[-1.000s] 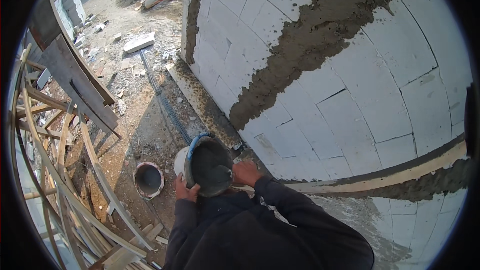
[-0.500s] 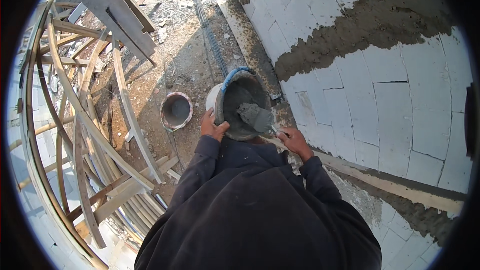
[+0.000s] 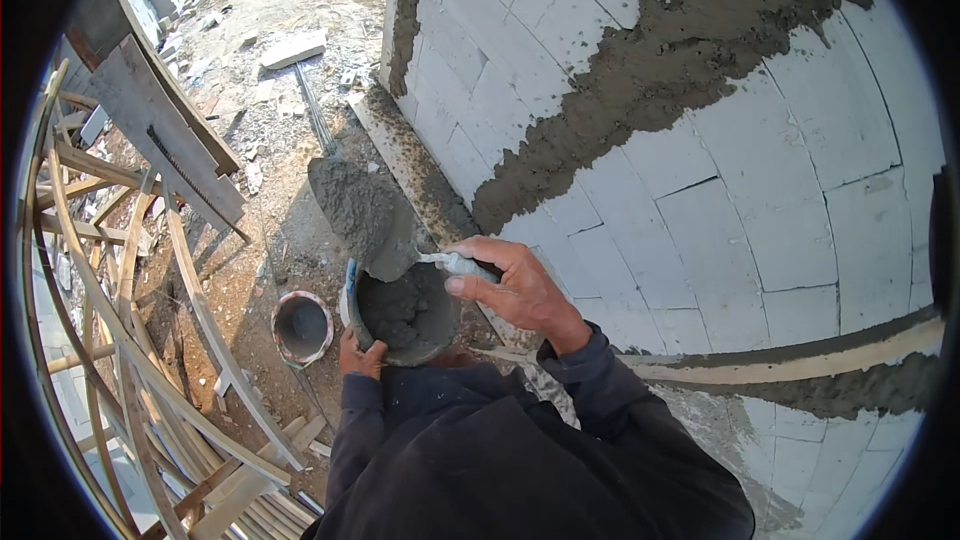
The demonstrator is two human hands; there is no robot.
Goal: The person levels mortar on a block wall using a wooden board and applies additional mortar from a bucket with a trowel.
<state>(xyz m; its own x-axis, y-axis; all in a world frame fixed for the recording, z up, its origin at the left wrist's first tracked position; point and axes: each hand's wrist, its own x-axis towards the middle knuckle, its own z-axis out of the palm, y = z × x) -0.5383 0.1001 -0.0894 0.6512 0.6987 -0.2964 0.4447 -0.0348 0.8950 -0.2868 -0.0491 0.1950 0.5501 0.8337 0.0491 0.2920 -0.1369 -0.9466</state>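
Note:
My right hand point(image 3: 522, 288) is closed round the pale handle of a trowel point(image 3: 452, 262), raised above the bucket. A thick heap of wet grey mortar point(image 3: 362, 212) covers its blade. Below it, a bucket point(image 3: 450, 328) tilts against my body with more mortar point(image 3: 398, 312) inside. My left hand point(image 3: 362, 355) grips the near left side of this bucket at its rim. To the right stands a wall of white blocks point(image 3: 640, 230), with a broad band of rough grey mortar point(image 3: 620, 85) spread across it.
A smaller bucket point(image 3: 302, 357) stands on the dirt ground at the left. Beyond it lie curved wooden strips and timber point(image 3: 190, 260), with a grey board point(image 3: 175, 140) farther off. A ledge point(image 3: 405, 155) runs along the wall's foot, and a wooden batten point(image 3: 780, 368) crosses the wall nearby.
My right hand has lifted the trowel out of the bucket, now heaped with mortar. My left hand stays on the bucket, and the view has swung toward the wall.

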